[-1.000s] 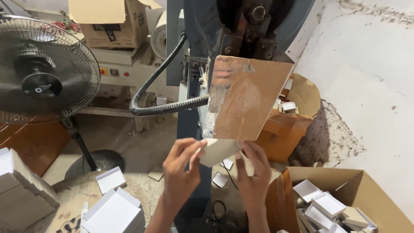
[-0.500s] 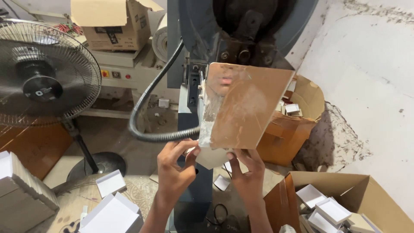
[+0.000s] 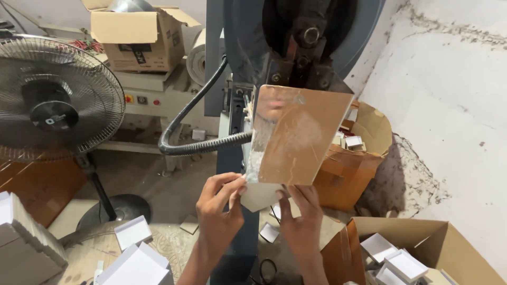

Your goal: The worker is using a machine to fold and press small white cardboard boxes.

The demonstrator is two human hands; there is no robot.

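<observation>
My left hand (image 3: pixel 218 208) and my right hand (image 3: pixel 302 214) both grip a small pale cardboard piece (image 3: pixel 259 195) from either side, holding it up under a tilted, scratched clear guard plate (image 3: pixel 296 134). The plate hangs on the front of a dark blue press machine (image 3: pixel 296 37). Most of the cardboard piece is hidden behind the plate and my fingers. A ribbed black hose (image 3: pixel 195 145) curves in from the left to the machine.
A standing fan (image 3: pixel 53 100) is at the left. White box parts (image 3: pixel 134 253) and a grey stack (image 3: pixel 24 248) lie lower left. An open carton of white boxes (image 3: pixel 401 258) sits lower right, another carton (image 3: pixel 359 158) behind the plate. A white wall is at the right.
The view has tilted down a little, so the machine head fills more of the top. Both hands rose slightly, keeping the cardboard piece under the plate.
</observation>
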